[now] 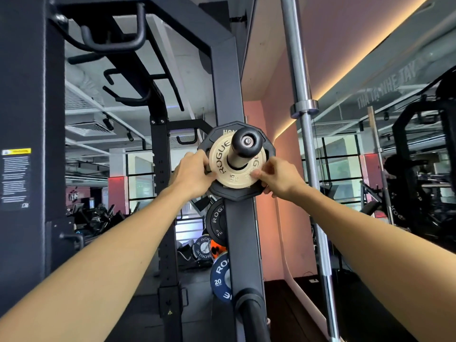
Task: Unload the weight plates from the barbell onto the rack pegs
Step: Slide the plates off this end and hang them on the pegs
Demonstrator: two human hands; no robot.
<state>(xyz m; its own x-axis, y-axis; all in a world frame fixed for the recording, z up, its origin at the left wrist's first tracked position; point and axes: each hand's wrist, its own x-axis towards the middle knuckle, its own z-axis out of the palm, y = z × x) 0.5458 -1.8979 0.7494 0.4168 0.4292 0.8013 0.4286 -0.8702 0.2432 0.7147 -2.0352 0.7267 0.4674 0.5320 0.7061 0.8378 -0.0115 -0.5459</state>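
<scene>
Fingers of both hands, L (195, 175) & R (277, 177), pinch cream plate (230, 166) edges on peg (244, 146).

two hands (195, 172), two plates (229, 169) on one peg (243, 146).

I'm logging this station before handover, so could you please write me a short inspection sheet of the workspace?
Surface: dark gym floor.
Job's things: cream plate on rack peg, in front of black plate.
Clutter: blue plate and small black plate stored lower down.
Grippers: left hand and right hand pinch the cream plate's edges.
Cables: nothing seen.
Surroundings: upright barbell, mirror, black rack upright.
</scene>
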